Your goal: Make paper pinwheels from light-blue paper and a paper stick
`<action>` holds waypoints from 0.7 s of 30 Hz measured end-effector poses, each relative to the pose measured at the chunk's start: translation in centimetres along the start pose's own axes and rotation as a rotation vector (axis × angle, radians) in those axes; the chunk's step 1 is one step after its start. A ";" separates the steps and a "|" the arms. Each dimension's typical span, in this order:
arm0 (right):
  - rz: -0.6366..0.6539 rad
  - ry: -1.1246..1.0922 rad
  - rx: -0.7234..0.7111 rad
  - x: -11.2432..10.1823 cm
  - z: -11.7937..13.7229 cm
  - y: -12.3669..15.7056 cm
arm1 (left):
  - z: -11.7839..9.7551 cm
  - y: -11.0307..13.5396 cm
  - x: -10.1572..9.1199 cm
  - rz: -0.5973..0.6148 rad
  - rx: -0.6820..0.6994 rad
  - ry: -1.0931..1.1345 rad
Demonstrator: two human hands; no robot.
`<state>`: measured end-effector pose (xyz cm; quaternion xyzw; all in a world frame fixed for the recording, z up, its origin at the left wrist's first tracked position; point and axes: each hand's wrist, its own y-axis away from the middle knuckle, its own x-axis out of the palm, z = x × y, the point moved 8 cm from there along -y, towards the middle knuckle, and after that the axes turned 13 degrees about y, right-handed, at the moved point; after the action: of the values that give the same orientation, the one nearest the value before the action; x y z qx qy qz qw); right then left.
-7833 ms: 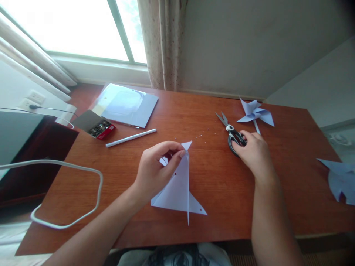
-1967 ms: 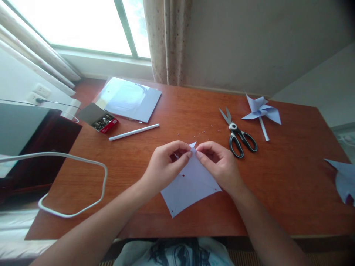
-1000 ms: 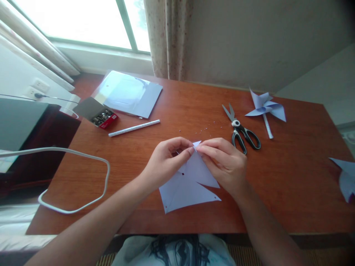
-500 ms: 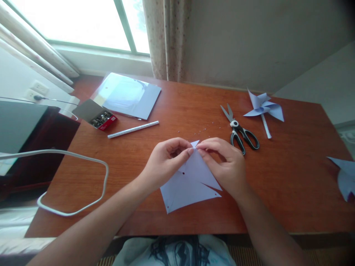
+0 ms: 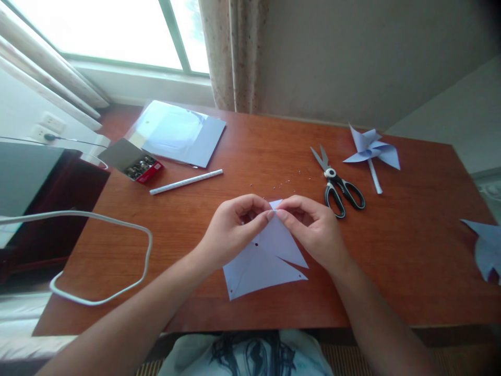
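A white paper square (image 5: 270, 263) with a diagonal slit and small punched holes is held above the near middle of the wooden table (image 5: 188, 230). My left hand (image 5: 235, 227) pinches its far edge between thumb and forefinger. Right beside that pinch, my right hand (image 5: 315, 227) grips the same edge, so both sets of fingertips nearly meet. A corner of the paper pokes up past the fingers. What lies exactly between the fingertips is hidden. Scissors (image 5: 332, 180) with black and white handles lie partly spread beyond my right hand.
A paper pinwheel (image 5: 370, 151) lies at the back right; another folded paper piece (image 5: 487, 245) sits at the right edge. To the left are a rolled paper stick (image 5: 186, 181), an opened box of metal clips (image 5: 143, 168), a clear folder (image 5: 178, 133) and a white cable (image 5: 148, 250).
My right hand has shifted slightly left, its fingertips closing in on my left fingers. The paper's lower part has swung a little to the left.
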<state>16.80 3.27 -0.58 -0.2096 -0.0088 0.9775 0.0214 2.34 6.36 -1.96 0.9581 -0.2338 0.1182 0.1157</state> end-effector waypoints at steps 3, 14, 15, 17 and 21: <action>-0.003 0.014 0.002 0.0 0.0 0.0 | 0.0 0.0 0.0 0.000 0.002 -0.023; 0.023 -0.014 0.016 0.1 0.2 0.0 | -0.3 0.0 0.1 0.000 0.035 -0.069; 0.025 -0.009 0.010 0.1 0.3 0.0 | -0.4 0.1 0.1 -0.002 0.044 -0.084; 0.020 0.012 -0.005 0.1 0.4 0.1 | -0.6 0.1 0.1 -0.006 0.070 -0.123; 0.004 0.065 -0.044 -0.1 0.7 0.1 | -1.4 0.3 0.3 -0.016 0.156 -0.225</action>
<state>16.55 3.16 0.11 -0.2415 -0.0291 0.9698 0.0153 2.17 6.35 -0.54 0.9732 -0.2280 0.0270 0.0150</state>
